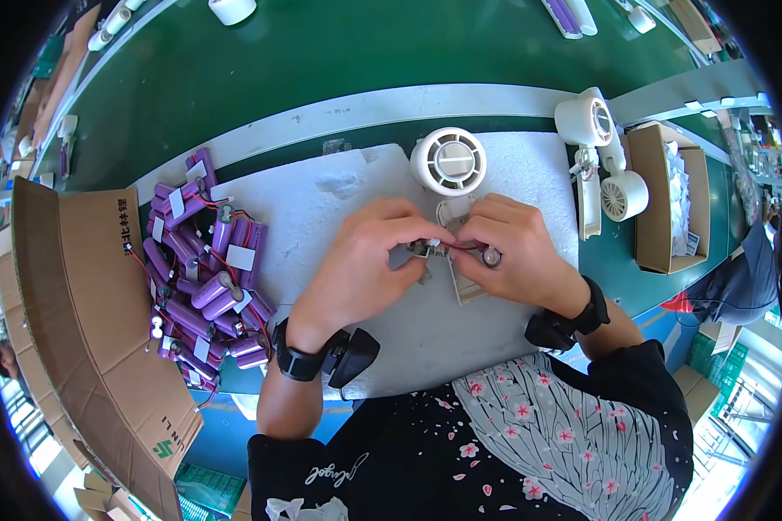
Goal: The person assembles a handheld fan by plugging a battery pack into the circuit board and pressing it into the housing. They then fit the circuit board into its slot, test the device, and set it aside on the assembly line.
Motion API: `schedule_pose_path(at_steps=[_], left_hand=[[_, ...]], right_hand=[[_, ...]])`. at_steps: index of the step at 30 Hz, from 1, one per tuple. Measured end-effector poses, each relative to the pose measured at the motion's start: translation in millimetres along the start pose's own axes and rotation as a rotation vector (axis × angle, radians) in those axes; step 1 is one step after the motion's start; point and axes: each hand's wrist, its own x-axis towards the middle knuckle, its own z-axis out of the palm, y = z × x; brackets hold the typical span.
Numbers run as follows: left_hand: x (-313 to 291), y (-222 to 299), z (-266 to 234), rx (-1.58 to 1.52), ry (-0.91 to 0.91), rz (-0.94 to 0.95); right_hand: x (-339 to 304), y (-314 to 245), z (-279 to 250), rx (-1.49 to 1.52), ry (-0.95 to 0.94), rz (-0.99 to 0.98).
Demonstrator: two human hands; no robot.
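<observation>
My left hand [361, 256] is closed, pinching a small circuit board [428, 249] between thumb and forefinger. My right hand [517, 243] is closed on thin red wires [467, 246] that run to the board. A small round silvery end [492, 257] shows under the right fingers; its kind is unclear. Beneath both hands lies the open cream handle shell [469, 291] of a handheld fan, partly hidden. Its round fan head [449, 161] with a slotted grille sits just beyond. Both hands are over a white foam sheet [321, 200].
Purple battery cells [208, 295] with red wires are heaped left, beside a cardboard box [96, 295]. At right are cream fan parts [589, 120] and an open carton [647, 208] holding white bags. A pale rail [339, 113] crosses the green bench. A person's arm [61, 65] shows far left.
</observation>
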Motion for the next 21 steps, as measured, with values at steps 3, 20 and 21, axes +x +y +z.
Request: schedule_pose_path(at_steps=[3, 20, 21], left_hand=[[-1.9, -7.2, 5.8, 0.104, 0.081, 0.148], [1.1, 0.3, 16.0, -0.033, 0.113, 0.093], [0.9, 1.3, 13.6, -0.097, 0.096, 0.045]], right_hand=[[0.8, 3.0, -5.2, 0.007, -0.071, -0.009], [2.7, 11.5, -6.9, 0.074, -0.099, -0.087], [1.9, 12.3, -7.8, 0.073, -0.097, -0.087]])
